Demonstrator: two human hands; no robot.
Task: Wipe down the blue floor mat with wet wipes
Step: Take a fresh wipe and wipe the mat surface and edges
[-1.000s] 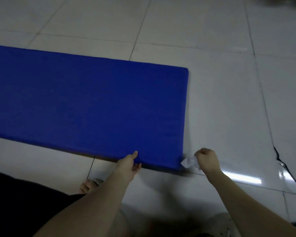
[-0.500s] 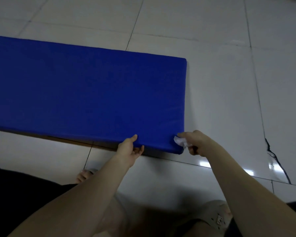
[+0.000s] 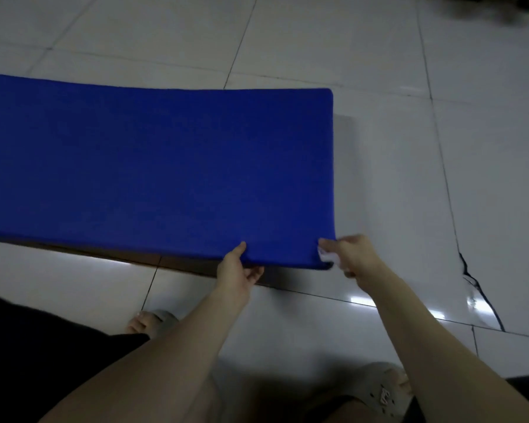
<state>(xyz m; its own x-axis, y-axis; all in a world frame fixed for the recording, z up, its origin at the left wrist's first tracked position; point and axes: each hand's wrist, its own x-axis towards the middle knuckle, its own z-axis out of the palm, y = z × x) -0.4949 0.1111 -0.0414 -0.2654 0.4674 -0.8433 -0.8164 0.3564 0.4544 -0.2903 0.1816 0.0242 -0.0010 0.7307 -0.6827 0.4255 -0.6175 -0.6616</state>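
Observation:
The blue floor mat [image 3: 153, 166] lies across the tiled floor, its near right end lifted off the tiles with a shadow beneath it. My left hand [image 3: 237, 270] pinches the near edge, thumb on top and fingers underneath. My right hand [image 3: 353, 254] grips the mat's near right corner together with a crumpled white wet wipe [image 3: 326, 255], which is partly hidden between my fingers and the mat.
Glossy white floor tiles [image 3: 394, 184] surround the mat, with a dark crack [image 3: 480, 291] at the right. My feet in grey sandals [image 3: 379, 389] and a dark garment [image 3: 28, 346] fill the bottom of the view.
My right hand with the wipe moved from the floor beside the mat onto its near right corner. The near right end of the mat has risen off the floor.

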